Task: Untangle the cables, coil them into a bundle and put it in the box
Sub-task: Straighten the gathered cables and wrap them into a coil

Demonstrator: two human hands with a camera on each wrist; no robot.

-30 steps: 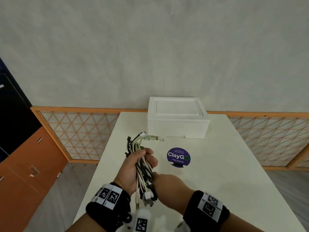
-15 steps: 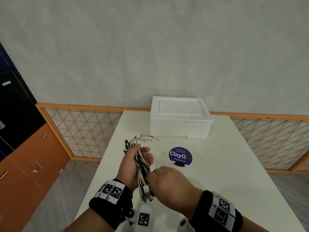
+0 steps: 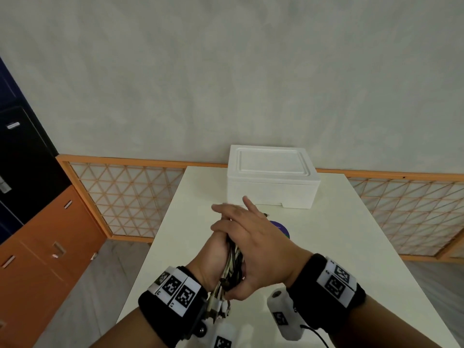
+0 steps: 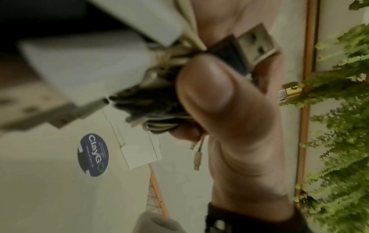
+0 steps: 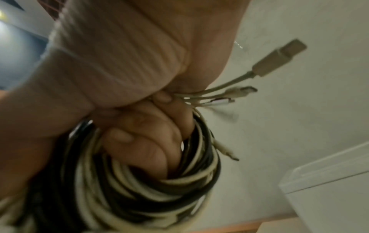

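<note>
A coiled bundle of black and white cables (image 3: pixel 234 257) (image 5: pixel 139 189) is held above the near half of the white table (image 3: pixel 326 247). My left hand (image 3: pixel 216 249) grips it, with fingers (image 5: pixel 139 138) curled through the coil. My right hand (image 3: pixel 256 237) lies over the bundle and the left fingers. Its fingers stretch forward and its thumb (image 4: pixel 205 82) presses on the cables beside a USB plug (image 4: pixel 253 42). Several loose plug ends (image 5: pixel 239 93) stick out of the coil. The white foam box (image 3: pixel 272 189) (image 5: pixel 329 189) stands at the table's far end, lid on.
A round purple sticker (image 3: pixel 282 228) (image 4: pixel 93 155) lies on the table between my hands and the box. An orange cabinet (image 3: pixel 37 247) and a lattice panel (image 3: pixel 125 197) stand left of the table. Green foliage (image 4: pixel 339 110) shows in the left wrist view.
My right hand has slid from the bundle's lower end up over it, covering the left fingers and the loose ends that stuck out. Both hands sit a little farther forward.
</note>
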